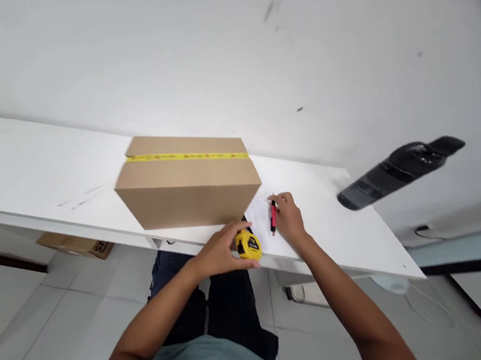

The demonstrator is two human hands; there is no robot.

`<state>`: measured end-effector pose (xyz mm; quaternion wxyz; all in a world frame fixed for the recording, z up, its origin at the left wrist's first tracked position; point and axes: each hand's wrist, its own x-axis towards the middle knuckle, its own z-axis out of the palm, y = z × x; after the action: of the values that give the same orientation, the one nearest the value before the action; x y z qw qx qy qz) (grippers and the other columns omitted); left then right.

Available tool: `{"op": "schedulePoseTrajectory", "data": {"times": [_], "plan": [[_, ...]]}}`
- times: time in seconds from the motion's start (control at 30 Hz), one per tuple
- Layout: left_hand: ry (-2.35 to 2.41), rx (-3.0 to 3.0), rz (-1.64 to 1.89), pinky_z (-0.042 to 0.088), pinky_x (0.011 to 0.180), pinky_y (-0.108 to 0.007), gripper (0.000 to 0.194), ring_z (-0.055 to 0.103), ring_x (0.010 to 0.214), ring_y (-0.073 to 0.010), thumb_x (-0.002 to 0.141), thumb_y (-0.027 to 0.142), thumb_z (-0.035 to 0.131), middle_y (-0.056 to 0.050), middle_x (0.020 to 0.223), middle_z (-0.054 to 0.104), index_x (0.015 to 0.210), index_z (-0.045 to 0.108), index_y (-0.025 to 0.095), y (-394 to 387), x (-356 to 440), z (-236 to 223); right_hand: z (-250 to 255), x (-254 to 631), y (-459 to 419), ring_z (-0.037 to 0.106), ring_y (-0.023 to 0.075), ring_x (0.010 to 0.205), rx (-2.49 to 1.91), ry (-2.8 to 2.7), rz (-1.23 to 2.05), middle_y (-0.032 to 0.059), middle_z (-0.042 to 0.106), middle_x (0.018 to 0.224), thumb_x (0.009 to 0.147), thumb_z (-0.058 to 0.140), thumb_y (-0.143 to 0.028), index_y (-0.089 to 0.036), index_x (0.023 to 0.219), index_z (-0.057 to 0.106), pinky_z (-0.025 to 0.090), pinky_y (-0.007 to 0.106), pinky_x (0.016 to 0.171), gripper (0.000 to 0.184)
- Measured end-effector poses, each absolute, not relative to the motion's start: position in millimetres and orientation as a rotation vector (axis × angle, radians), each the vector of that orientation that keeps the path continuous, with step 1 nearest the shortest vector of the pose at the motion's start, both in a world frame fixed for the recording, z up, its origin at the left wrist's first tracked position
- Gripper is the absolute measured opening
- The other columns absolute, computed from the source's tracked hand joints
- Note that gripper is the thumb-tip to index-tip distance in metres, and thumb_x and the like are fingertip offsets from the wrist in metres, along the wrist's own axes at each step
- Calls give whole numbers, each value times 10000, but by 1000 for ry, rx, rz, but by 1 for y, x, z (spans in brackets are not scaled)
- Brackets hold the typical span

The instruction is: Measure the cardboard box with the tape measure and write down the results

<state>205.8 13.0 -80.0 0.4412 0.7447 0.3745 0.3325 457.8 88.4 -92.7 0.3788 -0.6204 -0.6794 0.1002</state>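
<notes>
Just beside the fingers (pixel 284 199) of the right hand (pixel 291 220), white paper (pixel 259 215) has edges hard to make out. These fingers touch a slim red-and-black pen (pixel 273 218); any pinch cannot be told. The left hand (pixel 216 253) clasps a rounded yellow-and-black tape measure (pixel 248 245), its lettering unreadable.

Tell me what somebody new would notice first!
Probably the big brown box with yellow tape across its top, sitting on the white table. Next, the yellow tape measure in the left hand and the red pen in the right hand. The dark bottle farther right stands out too.
</notes>
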Motion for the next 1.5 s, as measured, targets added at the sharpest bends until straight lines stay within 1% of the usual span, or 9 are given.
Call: {"op": "schedulePoseTrajectory", "data": {"times": [0.2,0.3,0.4,0.53,0.63,0.77,0.93,1.17,1.5], "plan": [[779,1989,1107,512,1066,-458,797,640,1212,-308,672,547,890,-124,1294,666,1362,566,310,-37,170,-70,-87,441,55,662,247,752,-1388,-1940,160,129,656,1108,926,514,-247,-220,1422,530,585,432,668,497],[761,1789,1311,523,1051,-447,881,661,1169,-300,590,531,943,-106,1264,681,1359,553,351,-59,162,-69,-77,411,5,670,321,1140,-944,-2089,31,150,598,1379,915,645,-240,-354,1593,266,615,484,810,785],[742,1332,1376,540,1014,-407,853,663,1158,-285,578,622,913,-97,1259,676,1309,582,337,-74,167,-67,-64,372,-33,609,302,1308,-557,-2171,-78,118,671,1333,939,605,-199,-354,1575,311,581,504,955,717],[764,1057,1250,534,1013,-406,674,650,1165,-274,796,761,658,-108,1281,674,1270,633,283,-83,164,-59,-50,341,-38,737,263,1099,-483,-2158,-49,98,794,1092,1003,557,-341,-277,1409,474,579,458,905,419],[847,1103,1132,524,1009,-395,532,657,1127,-249,912,664,591,-104,1245,698,1239,686,256,-85,144,-55,-45,335,-32,780,278,951,-518,-2139,58,105,807,1011,935,598,-619,-268,1301,501,584,471,852,516],[938,1083,1034,560,809,-338,428,683,870,-200,805,577,774,-81,989,752,1032,761,215,-88,116,-59,-43,330,-39,796,247,837,-502,-2171,304,88,809,989,898,634,-640,-290,1279,504,612,405,744,534],[1115,1110,1184,474,602,-273,331,572,647,-141,696,491,870,-26,722,666,801,724,213,-83,69,-38,-33,344,-38,776,244,995,-571,-1991,676,80,773,1109,871,757,-483,-333,1270,562,652,362,786,469],[1307,928,1696,444,596,-309,323,387,551,-109,641,395,846,34,657,522,859,661,243,-24,-15,44,0,421,53,594,160,666,-845,-1309,487,57,654,1039,823,727,-636,-330,1338,600,532,315,579,612],[1378,970,1555,459,602,-279,430,455,603,-111,592,366,881,42,672,501,928,658,214,33,-24,48,-7,424,88,524,151,722,-944,-1386,702,15,608,1003,814,741,-579,-318,1426,552,511,310,657,692]]}}
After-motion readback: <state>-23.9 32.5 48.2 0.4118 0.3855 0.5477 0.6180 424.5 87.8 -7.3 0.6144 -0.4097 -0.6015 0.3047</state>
